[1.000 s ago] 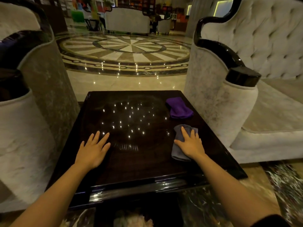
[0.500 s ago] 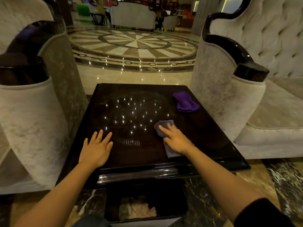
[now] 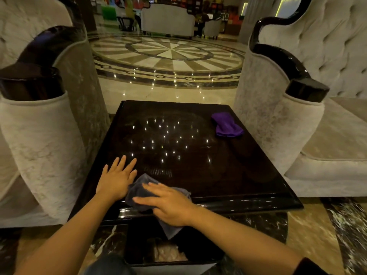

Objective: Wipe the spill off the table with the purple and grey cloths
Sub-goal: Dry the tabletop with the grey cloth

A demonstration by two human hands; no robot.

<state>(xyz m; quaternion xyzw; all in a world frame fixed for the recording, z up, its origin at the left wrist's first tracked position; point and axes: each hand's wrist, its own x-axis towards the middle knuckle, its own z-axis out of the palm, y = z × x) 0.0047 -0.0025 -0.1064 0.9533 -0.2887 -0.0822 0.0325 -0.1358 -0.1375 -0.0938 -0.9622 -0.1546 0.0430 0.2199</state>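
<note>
Your right hand (image 3: 168, 205) presses the grey cloth (image 3: 139, 192) flat at the table (image 3: 238, 175) edge, left hand (image 3: 116, 180) spread empty; keep strokes overlapping.

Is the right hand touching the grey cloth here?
Touching. The head view shows the right hand lying flat on top of the grey cloth at the table's near edge, with cloth showing around the fingers and below the palm.

2 pale tufted armchairs (image 3: 309, 80) fill the left and right edges; a glossy marble floor (image 3: 168, 54) with a round inlay spans upper centre.
</note>
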